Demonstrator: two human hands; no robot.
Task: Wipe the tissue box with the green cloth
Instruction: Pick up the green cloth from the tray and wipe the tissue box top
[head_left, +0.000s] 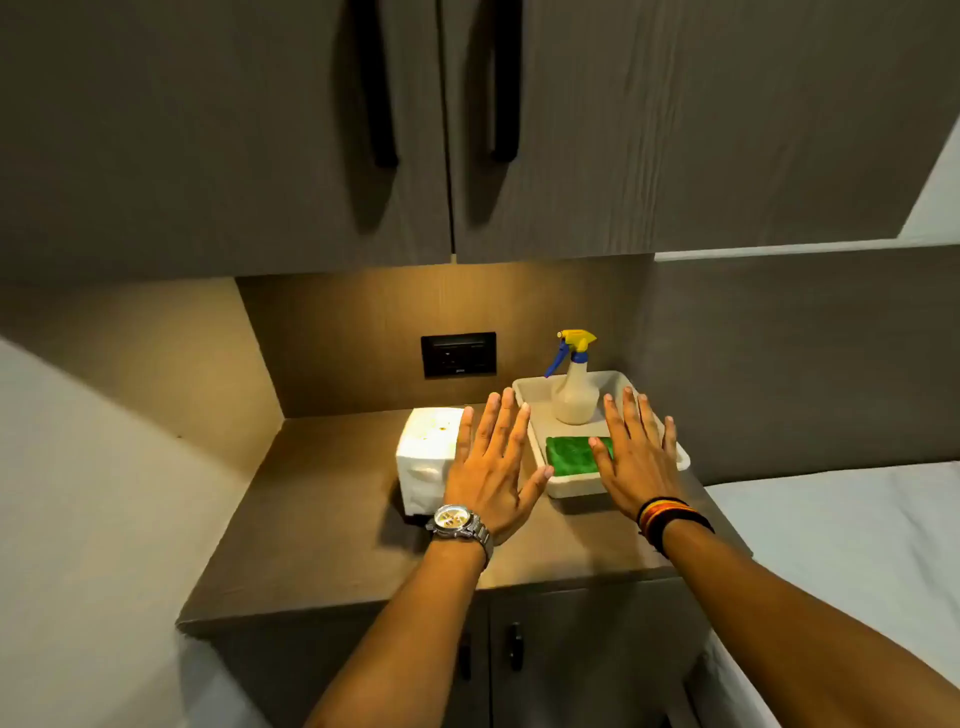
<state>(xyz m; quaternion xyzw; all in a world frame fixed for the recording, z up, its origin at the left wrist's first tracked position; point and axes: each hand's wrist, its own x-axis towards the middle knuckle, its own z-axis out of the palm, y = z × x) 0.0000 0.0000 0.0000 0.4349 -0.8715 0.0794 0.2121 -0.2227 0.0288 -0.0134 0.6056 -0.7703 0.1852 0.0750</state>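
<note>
A white cube-shaped tissue box (425, 457) stands on the brown countertop (332, 525), left of centre. A folded green cloth (570, 455) lies in the front of a white tray (530, 400) to its right. My left hand (493, 467), with a watch on the wrist, hovers flat with fingers spread, just right of the tissue box and covering its right edge. My right hand (636, 462), with bands on the wrist, hovers flat over the tray and hides the cloth's right end. Both hands hold nothing.
A spray bottle (574, 384) with a yellow and blue trigger stands in the back of the tray. A black wall socket (458, 354) sits on the back panel. Cabinet doors hang overhead. White bedding (841, 535) lies to the right, and a pale surface borders the left.
</note>
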